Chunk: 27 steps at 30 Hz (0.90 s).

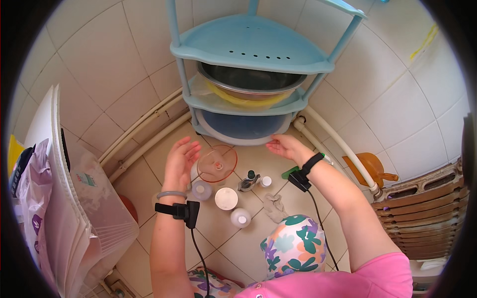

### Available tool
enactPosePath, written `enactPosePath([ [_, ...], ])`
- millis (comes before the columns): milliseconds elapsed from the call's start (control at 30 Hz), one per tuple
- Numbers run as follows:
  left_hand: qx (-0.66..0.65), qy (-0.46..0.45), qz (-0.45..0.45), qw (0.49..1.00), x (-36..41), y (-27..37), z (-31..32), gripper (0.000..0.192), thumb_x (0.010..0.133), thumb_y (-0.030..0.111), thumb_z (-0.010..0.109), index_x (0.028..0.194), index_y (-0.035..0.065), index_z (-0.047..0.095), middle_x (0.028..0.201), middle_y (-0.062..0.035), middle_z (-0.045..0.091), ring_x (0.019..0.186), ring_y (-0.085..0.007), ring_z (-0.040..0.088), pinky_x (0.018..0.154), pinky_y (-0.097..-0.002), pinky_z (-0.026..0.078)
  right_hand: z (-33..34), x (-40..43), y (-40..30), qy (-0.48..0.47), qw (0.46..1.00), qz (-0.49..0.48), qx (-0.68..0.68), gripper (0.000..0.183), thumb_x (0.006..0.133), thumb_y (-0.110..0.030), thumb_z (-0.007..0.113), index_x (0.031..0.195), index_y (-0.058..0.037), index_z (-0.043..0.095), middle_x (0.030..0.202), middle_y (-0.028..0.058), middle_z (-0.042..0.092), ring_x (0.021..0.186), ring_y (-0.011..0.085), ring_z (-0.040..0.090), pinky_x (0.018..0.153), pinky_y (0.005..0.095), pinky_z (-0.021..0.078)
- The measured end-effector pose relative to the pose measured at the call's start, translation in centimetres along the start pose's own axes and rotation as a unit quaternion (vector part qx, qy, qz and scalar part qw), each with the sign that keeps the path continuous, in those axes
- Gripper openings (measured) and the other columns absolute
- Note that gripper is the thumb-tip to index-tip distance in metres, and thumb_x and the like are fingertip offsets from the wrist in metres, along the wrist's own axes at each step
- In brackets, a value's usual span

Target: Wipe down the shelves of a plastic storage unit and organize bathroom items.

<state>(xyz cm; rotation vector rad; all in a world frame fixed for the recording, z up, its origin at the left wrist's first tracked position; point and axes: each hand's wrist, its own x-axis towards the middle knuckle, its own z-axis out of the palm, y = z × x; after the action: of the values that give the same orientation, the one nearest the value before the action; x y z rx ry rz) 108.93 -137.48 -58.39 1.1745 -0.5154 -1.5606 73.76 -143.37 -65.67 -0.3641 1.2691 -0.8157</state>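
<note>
My right hand [284,146] has its fingertips at the right front rim of a large basin [244,126] on the bottom tier of a light blue plastic corner shelf [253,41]. Whether those fingers grip the rim, I cannot tell. To the left, my left hand [183,158] is raised with fingers apart and holds nothing. Beside it is a clear pinkish round dish or lid [217,164]. On the floor stand a round white-topped container [226,198], white-capped bottles [240,218], a dark-green-capped bottle [250,180] and a crumpled grey cloth [275,208].
A metal bowl [253,80] sits over a yellow one on the middle tier. Pipes [149,136] run along the tiled walls. White panels and a translucent bin [108,208] stand left. An orange dustpan-like object [365,167] and a radiator [421,212] are right.
</note>
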Motion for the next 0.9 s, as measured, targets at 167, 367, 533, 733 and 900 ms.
enactPosePath([
  [167,-0.008,0.009,0.001,1.000,0.8,-0.5,-0.5,0.036,0.090,0.007,0.050,0.125,0.0024,0.042,0.112,-0.0144,0.057,0.098,-0.0217,0.059,0.081,-0.0312,0.049,-0.5,-4.5,-0.8,-0.002,0.998,-0.011,-0.066,0.017,0.093,-0.012,0.050,0.105,0.0004,0.050,0.098,0.0131,0.058,0.090,0.0242,0.062,0.081,0.0336,0.0535],
  [367,0.001,0.007,-0.011,1.000,1.3,-1.9,-0.3,0.037,0.089,0.007,0.050,0.124,0.0019,0.042,0.110,-0.0146,0.057,0.097,-0.0227,0.059,0.080,-0.0317,0.050,0.6,-6.6,-1.8,-0.053,0.997,-0.016,-0.054,0.028,0.098,-0.026,0.046,0.105,0.0004,0.051,0.095,0.0121,0.060,0.087,0.0210,0.062,0.078,0.0310,0.0529],
  [533,0.004,0.014,-0.022,1.000,1.5,-3.2,-0.2,0.041,0.089,0.007,0.051,0.127,0.0015,0.039,0.109,-0.0138,0.055,0.097,-0.0248,0.059,0.080,-0.0334,0.050,0.8,-6.2,-1.7,-0.027,0.998,0.015,-0.057,0.042,0.100,-0.039,0.038,0.105,-0.0005,0.053,0.093,0.0106,0.063,0.081,0.0181,0.063,0.070,0.0285,0.0546],
  [733,-0.018,0.006,-0.053,0.998,1.5,-3.7,2.1,0.046,0.091,0.018,0.057,0.129,0.0002,0.037,0.111,-0.0159,0.050,0.091,-0.0255,0.059,0.080,-0.0351,0.052,1.1,-6.2,-1.8,0.000,0.995,0.020,-0.094,0.044,0.099,-0.041,0.037,0.104,-0.0003,0.054,0.085,0.0086,0.064,0.071,0.0165,0.064,0.060,0.0254,0.0552],
  [900,0.032,-0.023,-0.134,0.990,3.3,-4.0,2.2,0.050,0.091,0.026,0.060,0.127,-0.0001,0.037,0.099,-0.0131,0.057,0.077,-0.0212,0.062,0.064,-0.0290,0.056,1.7,-6.8,-1.8,-0.026,0.993,0.039,-0.113,0.043,0.100,-0.039,0.038,0.103,0.0004,0.055,0.083,0.0084,0.064,0.069,0.0154,0.064,0.059,0.0247,0.0546],
])
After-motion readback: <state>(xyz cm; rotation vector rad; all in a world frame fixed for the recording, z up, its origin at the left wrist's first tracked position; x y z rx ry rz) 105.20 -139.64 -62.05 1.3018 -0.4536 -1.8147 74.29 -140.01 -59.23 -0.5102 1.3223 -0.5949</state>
